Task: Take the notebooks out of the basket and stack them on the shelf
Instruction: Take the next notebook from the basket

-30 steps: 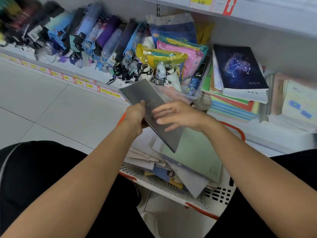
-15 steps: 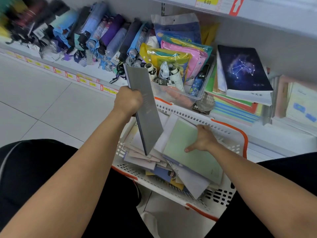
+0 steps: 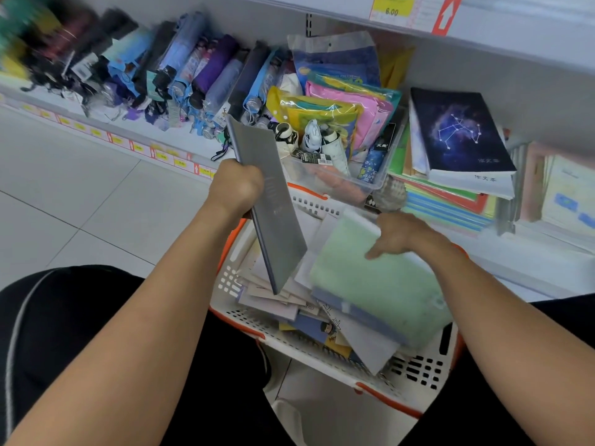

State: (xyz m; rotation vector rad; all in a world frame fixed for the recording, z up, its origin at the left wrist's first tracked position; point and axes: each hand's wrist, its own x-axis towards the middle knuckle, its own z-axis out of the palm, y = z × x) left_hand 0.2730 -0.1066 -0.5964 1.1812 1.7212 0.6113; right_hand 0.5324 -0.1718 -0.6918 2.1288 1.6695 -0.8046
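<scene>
Grey notebook [image 3: 269, 201]: 1, left hand [image 3: 236, 185] grip | green notebook [image 3: 376, 278]: 1, right hand [image 3: 399, 235], seemingly

Retail shop, stationery and sundries aisle. White metal shelving [image 3: 483, 262] runs along a pale tiled floor [image 3: 74, 201]. Shelf edge strip carries a row of small yellow price tags with red arrows [image 3: 180, 162]; the upper shelf lip holds a larger yellow price label [image 3: 391, 8] reading 6.00 beside a red arrow marker [image 3: 446, 14]. Stock laid out in bulk: many folded umbrellas [image 3: 193, 75] side by side, some with hang tags; packaged goods in bright plastic sleeves [image 3: 338, 101]; a clear bin [image 3: 335, 178] of small items; stacked notebooks [image 3: 457, 175] topped by a dark constellation cover. A white plastic shopping basket [image 3: 322, 349] with orange trim sits in front of the shelf.
</scene>
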